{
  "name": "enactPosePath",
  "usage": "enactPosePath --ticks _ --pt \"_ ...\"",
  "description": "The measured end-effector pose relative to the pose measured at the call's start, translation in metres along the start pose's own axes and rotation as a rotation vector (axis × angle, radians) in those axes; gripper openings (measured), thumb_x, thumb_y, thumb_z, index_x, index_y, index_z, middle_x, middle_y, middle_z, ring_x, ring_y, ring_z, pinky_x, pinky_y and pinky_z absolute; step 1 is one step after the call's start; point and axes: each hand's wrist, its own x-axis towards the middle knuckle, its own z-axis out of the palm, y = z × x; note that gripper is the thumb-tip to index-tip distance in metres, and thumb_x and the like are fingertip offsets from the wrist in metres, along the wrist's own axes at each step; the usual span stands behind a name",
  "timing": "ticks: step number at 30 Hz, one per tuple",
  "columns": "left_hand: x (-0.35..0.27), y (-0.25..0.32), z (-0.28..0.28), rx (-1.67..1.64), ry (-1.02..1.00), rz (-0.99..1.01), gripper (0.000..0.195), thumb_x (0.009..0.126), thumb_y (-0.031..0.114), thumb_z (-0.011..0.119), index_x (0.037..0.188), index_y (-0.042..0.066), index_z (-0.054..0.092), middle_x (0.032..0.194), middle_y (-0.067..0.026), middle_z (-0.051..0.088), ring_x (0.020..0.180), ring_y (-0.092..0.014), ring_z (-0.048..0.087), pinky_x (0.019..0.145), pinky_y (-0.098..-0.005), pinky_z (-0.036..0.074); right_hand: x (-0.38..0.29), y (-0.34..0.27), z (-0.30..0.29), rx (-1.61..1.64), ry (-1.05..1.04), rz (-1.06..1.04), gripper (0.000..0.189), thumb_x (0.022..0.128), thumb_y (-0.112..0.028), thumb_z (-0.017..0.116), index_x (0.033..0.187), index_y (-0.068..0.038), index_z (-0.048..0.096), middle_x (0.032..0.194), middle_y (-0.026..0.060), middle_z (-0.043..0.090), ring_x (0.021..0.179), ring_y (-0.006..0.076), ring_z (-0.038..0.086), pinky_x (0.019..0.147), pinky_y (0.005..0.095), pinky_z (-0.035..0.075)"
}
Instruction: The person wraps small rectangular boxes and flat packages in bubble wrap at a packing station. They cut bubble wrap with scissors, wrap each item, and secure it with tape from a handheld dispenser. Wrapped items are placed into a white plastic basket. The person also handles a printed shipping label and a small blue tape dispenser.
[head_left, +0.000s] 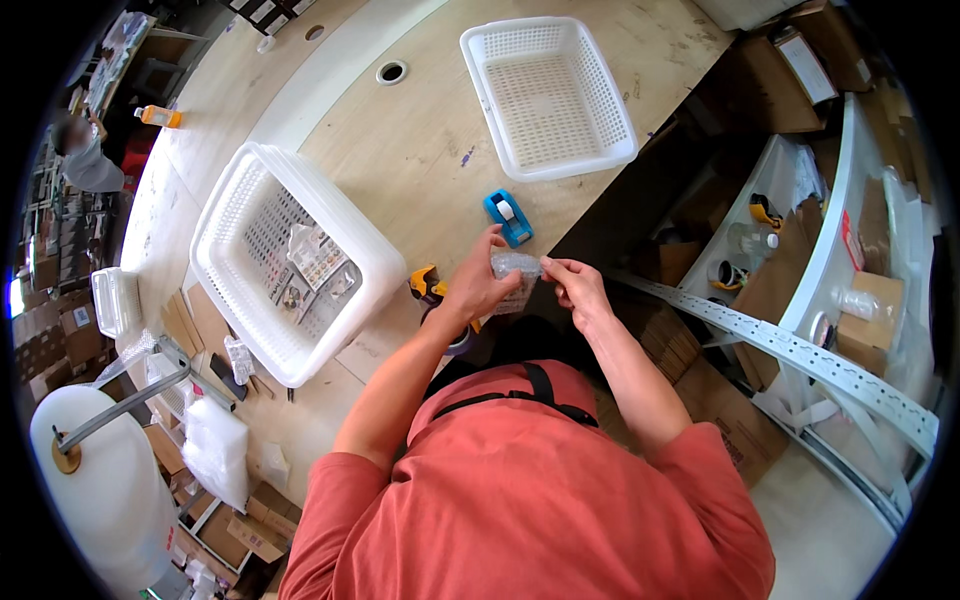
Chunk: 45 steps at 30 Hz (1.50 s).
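My left hand (480, 281) grips a small packet in clear bubble wrap (517, 264) at the table's near edge, thumb in front and fingers behind. At the packet's right upper corner, the thumb and forefinger of my right hand (579, 291) are pinched together; whether a bit of tape is between them is too small to tell. Just beyond the packet sits a blue tape dispenser (510, 217) with a white roll. Partly hidden behind my left forearm is a yellow-and-black tape gun (426, 282).
Left of my hands is a stack of white plastic baskets (375, 262), with printed packets (319, 259) in the top one. Another white basket (555, 169) stands farther off. A metal shelf frame (795, 341) runs along the right. A bubble-wrap roll (97, 480) hangs at lower left. A person (90, 161) is far left.
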Motion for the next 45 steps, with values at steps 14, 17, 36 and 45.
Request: enactPosePath --ticks 14,17,36,45 --pt "-0.165 0.051 -0.07 -0.532 0.558 -0.004 0.043 0.092 0.015 0.077 0.125 0.002 0.053 0.139 -0.0136 0.059 0.113 -0.018 0.061 0.094 -0.0336 0.053 -0.128 -0.021 0.13 -0.992 0.046 -1.509 0.045 0.085 -0.029 0.085 0.123 -0.012 0.068 0.108 0.0102 0.06 0.1 0.0302 0.058 0.084 0.0414 0.048" --pt "-0.231 0.053 -0.102 -0.52 0.627 0.115 0.042 0.093 0.014 0.074 0.127 0.003 0.052 0.139 -0.0135 0.059 0.117 -0.017 0.059 0.099 -0.034 0.052 -0.172 -0.055 0.176 -1.159 -0.408 -1.636 0.028 0.092 -0.027 0.076 0.114 -0.01 0.072 0.113 0.0113 0.065 0.105 0.0333 0.061 0.088 0.0447 0.048" --pt "-0.399 -0.239 -0.273 -0.66 1.338 -0.108 0.091 0.1 0.045 0.07 0.163 0.0 0.022 0.166 -0.022 0.028 0.15 -0.036 0.037 0.121 -0.0439 0.032 -0.082 -0.051 0.415 -1.921 -0.631 -1.407 0.054 0.07 -0.019 0.086 0.115 -0.006 0.058 0.116 0.0122 0.067 0.119 0.0298 0.063 0.106 0.0425 0.044" --pt "-0.45 -0.28 -0.179 -0.889 1.174 -0.415 0.074 0.102 0.039 0.068 0.16 0.006 0.036 0.166 -0.0147 0.034 0.145 -0.026 0.043 0.108 -0.0467 0.046 -0.109 0.012 0.449 -1.866 -0.102 -0.991 0.066 0.09 -0.062 0.07 0.11 0.001 0.069 0.109 0.024 0.073 0.105 0.0394 0.071 0.09 0.0461 0.056"
